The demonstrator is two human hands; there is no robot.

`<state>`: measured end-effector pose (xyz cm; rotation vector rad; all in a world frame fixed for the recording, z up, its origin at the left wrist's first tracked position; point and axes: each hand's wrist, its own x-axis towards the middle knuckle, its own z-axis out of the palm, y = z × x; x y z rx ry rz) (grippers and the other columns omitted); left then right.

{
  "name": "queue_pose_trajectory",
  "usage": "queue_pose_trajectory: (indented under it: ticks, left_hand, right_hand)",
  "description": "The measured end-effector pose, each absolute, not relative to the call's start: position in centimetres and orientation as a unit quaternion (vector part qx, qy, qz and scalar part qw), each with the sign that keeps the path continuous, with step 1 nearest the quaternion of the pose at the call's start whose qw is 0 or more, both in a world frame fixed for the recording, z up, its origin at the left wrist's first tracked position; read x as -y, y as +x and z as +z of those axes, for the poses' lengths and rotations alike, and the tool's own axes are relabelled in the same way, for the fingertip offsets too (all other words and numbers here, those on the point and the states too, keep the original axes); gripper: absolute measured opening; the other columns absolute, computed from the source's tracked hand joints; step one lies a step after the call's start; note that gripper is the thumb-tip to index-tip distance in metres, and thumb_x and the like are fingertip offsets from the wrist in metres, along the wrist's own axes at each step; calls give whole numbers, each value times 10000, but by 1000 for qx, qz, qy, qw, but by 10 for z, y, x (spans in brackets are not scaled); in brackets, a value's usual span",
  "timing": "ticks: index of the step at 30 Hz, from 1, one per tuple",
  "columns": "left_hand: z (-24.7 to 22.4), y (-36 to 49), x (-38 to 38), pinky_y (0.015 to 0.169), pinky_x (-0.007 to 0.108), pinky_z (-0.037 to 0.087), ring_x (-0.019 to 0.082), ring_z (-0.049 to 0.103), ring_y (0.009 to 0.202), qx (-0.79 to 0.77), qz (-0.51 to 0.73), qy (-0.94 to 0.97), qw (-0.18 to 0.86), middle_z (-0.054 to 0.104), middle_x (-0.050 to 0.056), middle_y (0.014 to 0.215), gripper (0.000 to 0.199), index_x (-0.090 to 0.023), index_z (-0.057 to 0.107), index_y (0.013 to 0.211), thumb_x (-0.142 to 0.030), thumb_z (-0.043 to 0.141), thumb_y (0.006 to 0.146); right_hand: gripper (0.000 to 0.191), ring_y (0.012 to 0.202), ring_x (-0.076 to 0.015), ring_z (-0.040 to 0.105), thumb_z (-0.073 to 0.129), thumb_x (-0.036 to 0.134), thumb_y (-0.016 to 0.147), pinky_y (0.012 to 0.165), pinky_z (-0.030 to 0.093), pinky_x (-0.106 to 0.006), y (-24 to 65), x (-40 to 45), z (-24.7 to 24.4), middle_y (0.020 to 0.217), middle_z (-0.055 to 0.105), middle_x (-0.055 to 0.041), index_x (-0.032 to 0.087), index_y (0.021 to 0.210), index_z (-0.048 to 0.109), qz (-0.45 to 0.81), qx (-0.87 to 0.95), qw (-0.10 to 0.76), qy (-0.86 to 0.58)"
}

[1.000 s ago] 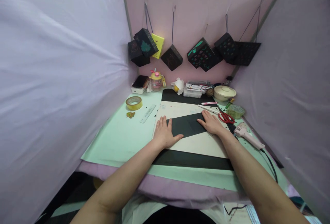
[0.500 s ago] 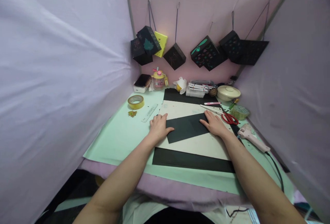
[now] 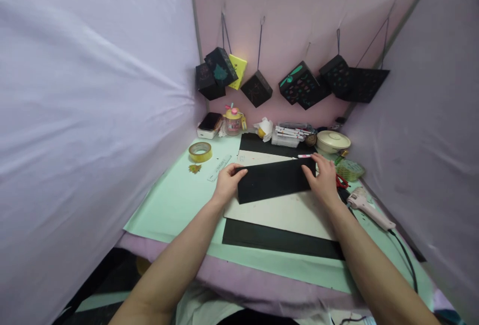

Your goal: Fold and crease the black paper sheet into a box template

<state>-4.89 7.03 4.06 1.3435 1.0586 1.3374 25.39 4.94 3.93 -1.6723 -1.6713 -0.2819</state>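
A strip of black card (image 3: 275,181) is held up by its two ends, tilted toward me, above a white board (image 3: 280,215). My left hand (image 3: 227,181) pinches its upper left corner, thumb in front and fingers behind. At the upper right corner, my right hand (image 3: 322,177) grips it the same way. Beneath the board lies larger black card, with one strip (image 3: 280,237) showing along the near side and another (image 3: 275,145) along the far side. A pink pen (image 3: 304,156) and red-handled scissors (image 3: 341,181) are partly hidden by my right hand.
Left of the board are a tape roll (image 3: 200,152), a leaf (image 3: 195,168) and a clear ruler (image 3: 219,167). A corded glue gun (image 3: 372,208) lies at the right. Behind stand a yellow-lidded bottle (image 3: 233,121), a pen box (image 3: 286,137) and a lidded bowl (image 3: 334,141). Black boxes (image 3: 256,89) hang above.
The black card strip lay flat under my hands and is now lifted and tilted between them. Both hands have gone from resting on it to gripping its ends. The view has tipped upward slightly.
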Motion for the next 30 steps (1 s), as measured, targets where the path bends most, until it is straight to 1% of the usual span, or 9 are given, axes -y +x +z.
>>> queue_pose_trajectory:
  ticks: [3,4,5,7,10,12,19,26,30]
  left_hand:
    - [46,-49,-68,756,333,522,201,665,798,-391,601,499,487,719,46,844,246,-173,692,872,-355,724,710]
    - [47,-50,-67,782,345,524,209,670,825,-386,609,496,483,726,52,869,239,-175,704,881,-351,721,719]
    - [48,-50,-66,811,358,522,220,672,862,-386,612,500,475,731,59,900,233,-177,716,891,-347,713,732]
    - [49,-50,-63,870,377,511,240,665,948,-393,609,517,455,734,69,975,233,-185,735,922,-351,684,767]
    - [52,-48,-58,928,386,492,250,647,1032,-404,594,543,434,727,67,1042,268,-195,742,967,-387,628,818]
    - [54,-47,-55,952,382,482,244,644,1043,-402,589,558,425,727,66,1046,291,-191,742,977,-403,598,837]
    - [55,-45,-51,882,349,507,214,669,888,-395,611,575,374,743,55,900,234,-178,739,837,-369,605,822]
    - [52,-42,-52,896,353,494,205,649,907,-384,607,576,390,718,57,912,212,-180,709,832,-349,583,837]
    - [54,-44,-53,834,327,499,183,627,832,-377,630,569,369,670,33,835,126,-179,660,808,-300,640,780]
  right_hand:
    - [564,1390,-403,225,437,474,891,1108,131,-599,226,-35,76,1532,239,-168,180,1372,439,-177,600,413,-662]
    - [583,1391,-431,200,450,480,885,1096,117,-623,216,-32,88,1540,210,-172,178,1383,431,-184,590,419,-665]
    - [591,1386,-438,206,453,486,884,1091,117,-627,205,-29,98,1533,225,-177,179,1388,427,-184,593,424,-660]
    - [509,1343,-390,318,449,475,900,1100,143,-592,185,-28,113,1452,390,-154,222,1340,484,-159,649,422,-612]
    - [318,1190,-286,506,488,432,913,1110,178,-522,155,-31,120,1235,608,-86,268,1159,606,-110,754,407,-505]
    - [232,1079,-244,569,529,399,908,1078,240,-482,138,-35,117,1110,663,-62,262,1058,642,-86,791,394,-460]
    - [154,882,-207,579,558,340,914,827,411,-354,104,-43,104,902,666,-42,223,901,658,-54,824,345,-447]
    - [212,819,-207,536,493,281,949,731,391,-320,103,-40,96,820,635,-64,198,844,658,-142,825,328,-437]
    - [224,786,-203,514,498,282,947,702,365,-312,103,-42,93,780,611,-61,184,797,633,-172,827,309,-436]
